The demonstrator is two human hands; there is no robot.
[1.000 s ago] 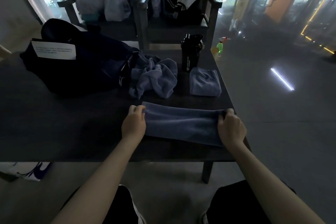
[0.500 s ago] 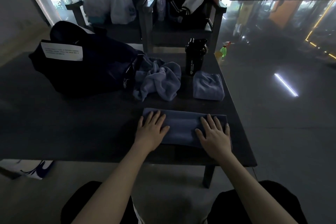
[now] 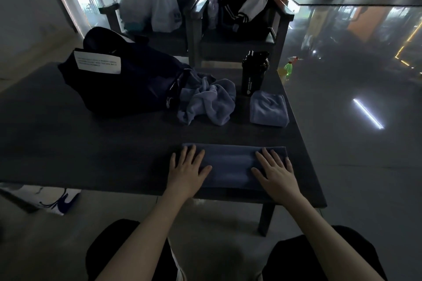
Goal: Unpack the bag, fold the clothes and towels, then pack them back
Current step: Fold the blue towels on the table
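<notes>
- The towel being folded (image 3: 230,166) is a long, narrow strip of soft blue terry. It lies flat with faint lengthwise ridges across its nap.
- It sits on a matte dark table (image 3: 80,143), close to the front edge and toward the right corner. Its right end reaches almost to the table's right edge.
- Behind it, well apart, a lighter blue towel (image 3: 209,102) lies crumpled in loose folds against the mouth of a dark duffel bag (image 3: 137,89).
- The bag is slumped and rounded, made of soft fabric, with a white paper label (image 3: 97,62) on its top.
- To the right of the crumpled towel, a second small towel (image 3: 268,108) is folded into a plump square near the right edge.
- A black plastic shaker bottle (image 3: 254,73) stands upright just behind that square.
- A band of tabletop runs between the strip and the pile, and a broader stretch spreads to the left of the strip.
- Beyond the table are two dark armchairs. One holds white plastic bags (image 3: 150,2), the other a black jacket with white stripes (image 3: 244,16).
- A green spray bottle (image 3: 288,69) stands on the glossy floor off the far right corner.
- The left hand (image 3: 186,171) lies palm down on the strip's left end, fingers straight and spread, thumb out to the right.
- The right hand (image 3: 277,177) mirrors it on the right end, flat and splayed, its little finger at the towel's end.
- Neither hand grasps anything; both press flat on the cloth, forearms reaching in from below.
</notes>
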